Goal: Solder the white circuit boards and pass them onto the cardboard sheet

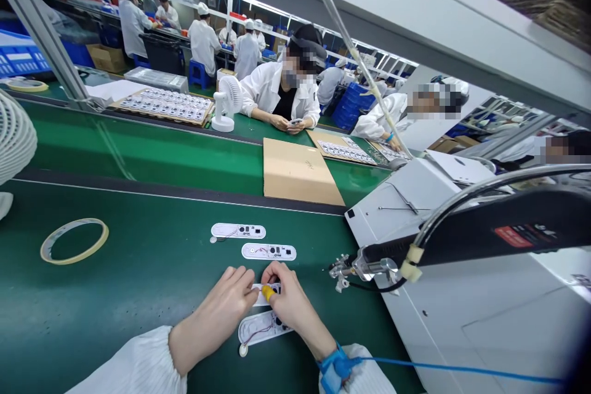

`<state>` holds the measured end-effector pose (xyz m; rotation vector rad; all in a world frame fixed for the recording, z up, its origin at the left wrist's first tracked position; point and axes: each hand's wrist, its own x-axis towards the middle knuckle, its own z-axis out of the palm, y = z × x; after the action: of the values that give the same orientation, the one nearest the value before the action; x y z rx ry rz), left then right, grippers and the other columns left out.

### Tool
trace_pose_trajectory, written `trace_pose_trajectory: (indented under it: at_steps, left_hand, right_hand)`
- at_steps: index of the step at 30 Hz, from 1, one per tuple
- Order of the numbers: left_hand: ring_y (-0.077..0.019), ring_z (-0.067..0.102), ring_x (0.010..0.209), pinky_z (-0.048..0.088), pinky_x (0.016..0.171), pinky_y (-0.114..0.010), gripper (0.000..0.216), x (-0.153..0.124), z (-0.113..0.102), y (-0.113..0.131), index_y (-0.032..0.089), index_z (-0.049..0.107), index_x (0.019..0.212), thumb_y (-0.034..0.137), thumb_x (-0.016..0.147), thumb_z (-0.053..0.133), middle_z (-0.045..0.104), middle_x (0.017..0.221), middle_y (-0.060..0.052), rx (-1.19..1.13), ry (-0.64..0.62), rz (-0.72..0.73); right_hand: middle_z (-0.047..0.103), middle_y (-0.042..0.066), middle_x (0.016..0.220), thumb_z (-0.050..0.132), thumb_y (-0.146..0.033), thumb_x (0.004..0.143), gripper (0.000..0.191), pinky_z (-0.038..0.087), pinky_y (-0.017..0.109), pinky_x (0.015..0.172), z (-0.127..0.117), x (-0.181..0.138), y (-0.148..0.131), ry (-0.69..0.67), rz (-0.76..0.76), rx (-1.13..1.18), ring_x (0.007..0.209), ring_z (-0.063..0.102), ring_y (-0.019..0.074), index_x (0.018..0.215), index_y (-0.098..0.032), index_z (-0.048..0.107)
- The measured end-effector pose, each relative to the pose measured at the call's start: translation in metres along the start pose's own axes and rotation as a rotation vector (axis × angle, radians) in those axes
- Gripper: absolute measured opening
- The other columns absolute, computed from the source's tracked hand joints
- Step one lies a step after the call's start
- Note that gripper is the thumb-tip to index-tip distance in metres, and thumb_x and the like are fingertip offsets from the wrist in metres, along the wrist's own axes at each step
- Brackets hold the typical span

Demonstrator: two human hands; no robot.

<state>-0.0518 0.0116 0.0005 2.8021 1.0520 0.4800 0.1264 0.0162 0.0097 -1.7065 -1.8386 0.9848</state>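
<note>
My left hand [228, 297] and my right hand [290, 300] meet over a white oblong casing [261, 297] with a circuit board inside. The left fingers are closed at its left end, and their tips are partly hidden. On the right, curled fingers grip the casing from above, a yellow finger cot [268, 293] covering one digit. Just below lies a similar casing [258, 327], with thin wires running to a small round disc [243, 350]. Two more casings rest farther up, one [268, 252] above my hands and another [237, 231] beyond it. A blue wrist strap [336, 369] circles my right wrist.
A tape roll [74, 241] lies at left on the green bench [152, 228]. To the right, a white machine [434, 320] carries a black arm with a metal nozzle [355, 268]. Cardboard [300, 172] spans the ledge ahead. Co-workers sit opposite near a small fan [226, 104].
</note>
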Motion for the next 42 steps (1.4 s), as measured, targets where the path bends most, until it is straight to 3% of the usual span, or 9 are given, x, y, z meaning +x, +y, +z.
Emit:
trace_pose_trajectory:
  at_steps: [4, 8, 13, 16, 19, 25, 28, 34, 42]
  left_hand:
    - [-0.0202, 0.043, 0.08, 0.031, 0.067, -0.034, 0.027, 0.001, 0.003, 0.001, 0.016, 0.055, 0.075, -0.003, 0.091, 0.045, 0.048, 0.085, -0.004, -0.01, -0.032, -0.03]
    - [-0.019, 0.043, 0.079, 0.031, 0.067, -0.032, 0.032, -0.002, 0.005, 0.0, 0.017, 0.059, 0.081, -0.009, 0.086, 0.041, 0.048, 0.085, -0.003, -0.13, -0.058, -0.062]
    - [-0.0199, 0.048, 0.081, 0.035, 0.07, -0.032, 0.034, -0.004, 0.003, 0.0, 0.018, 0.063, 0.085, -0.005, 0.089, 0.038, 0.052, 0.086, -0.004, -0.195, -0.063, -0.114]
    - [-0.0185, 0.054, 0.081, 0.041, 0.07, -0.03, 0.037, -0.005, -0.004, -0.005, 0.023, 0.068, 0.096, 0.001, 0.093, 0.039, 0.058, 0.09, -0.004, -0.47, -0.122, -0.218]
    - [-0.0179, 0.061, 0.085, 0.047, 0.074, -0.028, 0.024, -0.006, -0.01, -0.012, 0.025, 0.069, 0.1, 0.015, 0.094, 0.049, 0.065, 0.098, -0.003, -0.791, -0.116, -0.377]
    - [-0.0193, 0.065, 0.081, 0.052, 0.076, -0.029, 0.014, -0.005, -0.008, -0.015, 0.018, 0.063, 0.091, 0.031, 0.085, 0.06, 0.068, 0.085, -0.003, -1.143, 0.012, -0.606]
    - [-0.02, 0.066, 0.08, 0.052, 0.076, -0.03, 0.015, -0.005, -0.005, -0.011, 0.018, 0.066, 0.086, 0.032, 0.083, 0.061, 0.068, 0.085, -0.004, -1.109, 0.036, -0.64]
    - [-0.0179, 0.064, 0.088, 0.05, 0.079, -0.029, 0.024, -0.007, 0.004, -0.001, 0.021, 0.07, 0.084, 0.022, 0.093, 0.047, 0.065, 0.098, -0.005, -0.809, 0.148, -0.452]
    - [-0.0171, 0.062, 0.089, 0.05, 0.079, -0.027, 0.025, -0.01, 0.015, -0.003, 0.021, 0.07, 0.09, 0.016, 0.095, 0.046, 0.061, 0.099, -0.005, -0.744, 0.173, -0.409]
  right_hand:
    - [0.059, -0.002, 0.084, 0.051, 0.004, 0.061, 0.03, 0.038, 0.034, 0.079, -0.001, 0.002, -0.001, -0.024, 0.013, -0.027, 0.083, 0.053, 0.0191, 0.077, -0.021, 0.056]
    - [0.058, -0.002, 0.085, 0.059, 0.003, 0.071, 0.022, 0.039, 0.041, 0.088, 0.0, 0.005, -0.005, -0.037, 0.035, -0.072, 0.088, 0.054, 0.0201, 0.079, -0.018, 0.058]
    - [0.06, -0.002, 0.086, 0.063, -0.001, 0.077, 0.017, 0.039, 0.042, 0.091, 0.001, 0.006, -0.005, -0.069, 0.025, -0.085, 0.089, 0.056, 0.0202, 0.082, -0.017, 0.06]
    - [0.061, -0.002, 0.087, 0.055, 0.006, 0.072, 0.027, 0.036, 0.04, 0.087, 0.0, 0.006, -0.006, -0.063, 0.002, -0.081, 0.092, 0.055, 0.0204, 0.082, -0.018, 0.06]
    - [0.064, -0.003, 0.09, 0.049, 0.01, 0.065, 0.037, 0.031, 0.037, 0.083, -0.002, 0.005, -0.009, -0.092, -0.054, -0.067, 0.094, 0.054, 0.0194, 0.08, -0.021, 0.062]
    - [0.064, -0.004, 0.098, 0.07, -0.004, 0.072, 0.022, 0.027, 0.038, 0.082, -0.007, 0.001, -0.01, -0.156, -0.14, -0.022, 0.097, 0.053, 0.0199, 0.077, -0.026, 0.068]
    - [0.064, -0.004, 0.095, 0.071, -0.003, 0.074, 0.021, 0.027, 0.037, 0.081, -0.007, 0.0, -0.008, -0.147, -0.151, -0.012, 0.094, 0.053, 0.0186, 0.074, -0.024, 0.067]
    - [0.062, -0.002, 0.093, 0.067, -0.001, 0.076, 0.021, 0.029, 0.037, 0.083, -0.002, -0.001, -0.002, -0.101, -0.154, 0.001, 0.094, 0.052, 0.0182, 0.073, -0.021, 0.063]
    - [0.06, -0.004, 0.091, 0.062, 0.007, 0.069, 0.027, 0.029, 0.036, 0.082, 0.0, 0.0, 0.0, -0.072, -0.172, -0.001, 0.093, 0.052, 0.0165, 0.072, -0.02, 0.059]
